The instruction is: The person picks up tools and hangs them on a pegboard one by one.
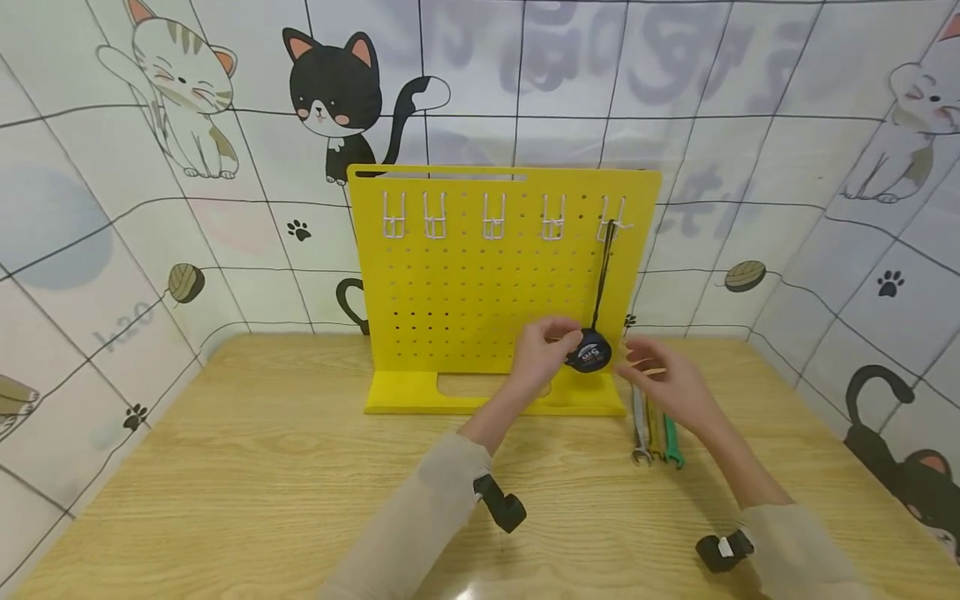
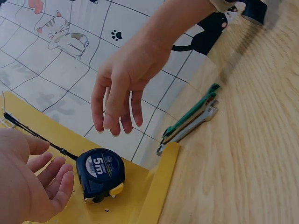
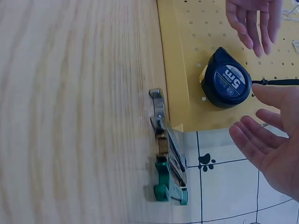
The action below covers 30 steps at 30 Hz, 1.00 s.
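A dark blue tape measure [image 1: 589, 351] marked 5m hangs by its black strap [image 1: 602, 275] from the rightmost white hook [image 1: 611, 218] of a yellow pegboard [image 1: 480, 292]. Close to its left side is my left hand [image 1: 542, 354], fingers loosely bent. On the other side my right hand [image 1: 667, 383] hovers near the board's right edge, its fingers relaxed around nothing. Both wrist views show gaps between the tape measure [image 2: 100, 173] and the hands. Below my right hand, several wrenches lie on the table: a silver wrench [image 1: 640, 429], a brass-coloured one [image 1: 656, 433] and a green wrench [image 1: 672, 442].
More white wire hooks [image 1: 493, 217] line the top of the pegboard. Its yellow base [image 1: 405, 400] stands on the wooden table [image 1: 262, 467], near the back wall. A cat-patterned tile wall covering [image 1: 480, 83] surrounds the table at the back and sides.
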Motion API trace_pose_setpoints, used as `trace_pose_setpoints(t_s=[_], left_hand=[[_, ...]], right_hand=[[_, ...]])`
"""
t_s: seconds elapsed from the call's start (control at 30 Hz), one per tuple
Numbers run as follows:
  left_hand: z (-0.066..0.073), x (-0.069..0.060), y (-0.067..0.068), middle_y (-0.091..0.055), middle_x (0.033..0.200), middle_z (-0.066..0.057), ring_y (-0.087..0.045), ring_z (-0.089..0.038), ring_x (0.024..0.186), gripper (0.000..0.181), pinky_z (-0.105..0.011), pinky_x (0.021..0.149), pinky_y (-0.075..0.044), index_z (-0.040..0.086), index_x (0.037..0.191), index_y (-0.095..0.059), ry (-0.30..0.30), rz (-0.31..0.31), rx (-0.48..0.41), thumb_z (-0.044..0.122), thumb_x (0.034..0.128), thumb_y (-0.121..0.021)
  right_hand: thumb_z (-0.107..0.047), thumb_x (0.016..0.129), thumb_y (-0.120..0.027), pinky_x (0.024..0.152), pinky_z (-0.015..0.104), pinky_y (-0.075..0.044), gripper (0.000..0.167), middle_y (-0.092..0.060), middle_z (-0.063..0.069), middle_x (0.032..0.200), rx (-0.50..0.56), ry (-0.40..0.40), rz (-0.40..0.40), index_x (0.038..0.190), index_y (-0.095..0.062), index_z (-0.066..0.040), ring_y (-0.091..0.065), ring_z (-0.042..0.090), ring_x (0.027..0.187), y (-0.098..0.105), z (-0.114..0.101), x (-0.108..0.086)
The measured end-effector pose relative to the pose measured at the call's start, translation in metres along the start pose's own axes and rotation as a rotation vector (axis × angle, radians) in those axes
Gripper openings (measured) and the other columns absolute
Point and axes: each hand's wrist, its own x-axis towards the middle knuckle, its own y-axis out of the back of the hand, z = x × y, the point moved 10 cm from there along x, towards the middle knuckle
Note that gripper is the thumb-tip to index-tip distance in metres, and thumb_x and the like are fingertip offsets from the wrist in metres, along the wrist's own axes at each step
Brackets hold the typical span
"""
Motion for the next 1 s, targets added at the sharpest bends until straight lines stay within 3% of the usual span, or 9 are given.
trace_pose_setpoints(t_s=[0.17,0.37,0.6,0.83,1.0], left_hand=[[-0.006,-0.005,-0.004,-0.07,0.103,-0.005,-0.064,-0.013,0.091,0.019,-0.024,0.079,-0.056,-0.001,0.112,-0.072,-0.019,-0.032,0.044,0.009,0.0964,-0.068],[-0.016,-0.013,-0.009,-0.069,0.102,-0.002,-0.063,-0.011,0.09,0.018,-0.024,0.077,-0.054,0.002,0.112,-0.072,0.019,-0.08,0.08,0.012,0.0972,-0.068],[-0.025,-0.02,-0.018,-0.068,0.099,0.001,-0.062,-0.01,0.083,0.017,-0.025,0.072,-0.053,0.004,0.11,-0.072,0.063,-0.123,0.101,0.014,0.0966,-0.07],[-0.031,-0.023,-0.025,-0.068,0.1,0.002,-0.061,-0.009,0.083,0.019,-0.024,0.071,-0.053,0.003,0.112,-0.072,0.078,-0.142,0.103,0.013,0.0967,-0.069],[-0.034,-0.026,-0.032,-0.068,0.098,0.002,-0.06,-0.008,0.083,0.015,-0.027,0.071,-0.056,0.004,0.109,-0.071,0.073,-0.164,0.1,0.011,0.0954,-0.07]], right_hand=[[-0.025,0.1,-0.066,0.09,0.049,-0.055,0.048,-0.064,0.025,0.12,-0.022,0.004,-0.002,0.137,-0.054,0.004,-0.065,0.039,0.106,0.005,0.004,-0.007],[-0.025,0.1,-0.067,0.082,0.03,-0.055,0.049,-0.064,0.025,0.119,-0.05,-0.008,-0.022,0.137,-0.053,0.004,-0.065,0.039,0.105,0.008,0.01,-0.015],[-0.025,0.1,-0.067,0.084,0.046,-0.057,0.05,-0.064,0.024,0.116,-0.085,-0.028,-0.039,0.136,-0.052,0.004,-0.065,0.039,0.102,0.012,0.017,-0.025],[-0.021,0.099,-0.068,0.08,0.032,-0.057,0.05,-0.064,0.027,0.117,-0.091,-0.036,-0.081,0.137,-0.051,0.007,-0.066,0.038,0.102,0.016,0.025,-0.033],[-0.02,0.098,-0.069,0.076,0.03,-0.057,0.048,-0.066,0.024,0.113,-0.105,-0.045,-0.115,0.134,-0.053,0.008,-0.067,0.036,0.098,0.019,0.033,-0.043]])
